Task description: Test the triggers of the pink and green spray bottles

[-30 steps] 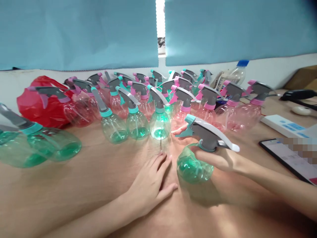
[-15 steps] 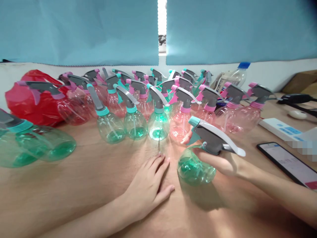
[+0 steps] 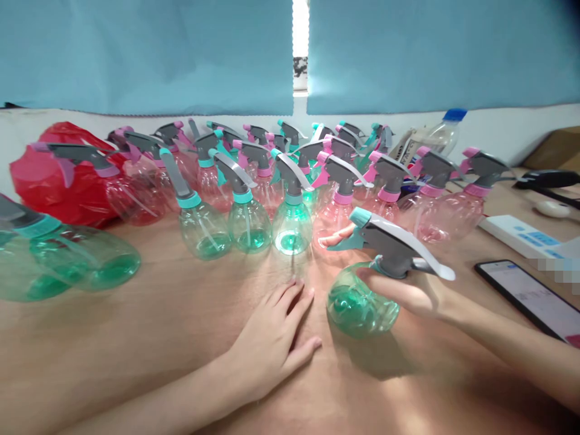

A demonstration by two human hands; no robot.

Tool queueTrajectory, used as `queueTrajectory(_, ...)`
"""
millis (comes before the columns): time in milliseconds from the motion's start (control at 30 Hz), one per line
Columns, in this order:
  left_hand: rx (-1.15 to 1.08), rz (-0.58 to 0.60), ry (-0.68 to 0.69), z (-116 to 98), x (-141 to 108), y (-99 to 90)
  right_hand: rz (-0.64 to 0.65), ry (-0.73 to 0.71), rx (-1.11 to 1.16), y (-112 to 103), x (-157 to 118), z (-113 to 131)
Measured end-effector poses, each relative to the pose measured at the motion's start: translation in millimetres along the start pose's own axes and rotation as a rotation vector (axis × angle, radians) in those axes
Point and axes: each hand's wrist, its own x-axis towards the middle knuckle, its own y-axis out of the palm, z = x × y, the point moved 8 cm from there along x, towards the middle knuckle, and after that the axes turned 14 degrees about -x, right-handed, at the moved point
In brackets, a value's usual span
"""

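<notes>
My right hand (image 3: 408, 296) is wrapped round the neck of a green spray bottle (image 3: 357, 305) with a grey and turquoise head. Its thumb lies along the near side, and a finger reaches forward over the turquoise trigger (image 3: 344, 240), which sticks out from the head. Green liquid shows in the tilted bottle, held just above or at the tabletop; contact is unclear. Palm down on the wooden table (image 3: 181, 338), my left hand (image 3: 276, 338) rests with its fingers stretched out, holding nothing. Beyond it stands another green spray bottle (image 3: 292, 226).
Rows of pink and green spray bottles (image 3: 251, 223) line the back. On the left are more green bottles (image 3: 104, 260) and a red plastic bag (image 3: 63, 175). A phone (image 3: 521, 296), a white power strip (image 3: 521, 235) and a blue-capped bottle (image 3: 444, 136) are on the right.
The trigger of the held bottle has swung forward, away from the head, as the finger on it straightened. My left hand stays in place. The camera view has shifted slightly.
</notes>
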Motion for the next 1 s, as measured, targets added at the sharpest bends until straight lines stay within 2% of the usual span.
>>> queueTrajectory(300,0.013,-0.012,0.016,0.8,-0.3,1.1,0.068,-0.098,0.165,7.5,1.5,8.0)
queueTrajectory(1000,-0.013,-0.02,0.009,0.5,0.3,-0.9,0.04,-0.053,0.19,8.3,-0.4,4.2)
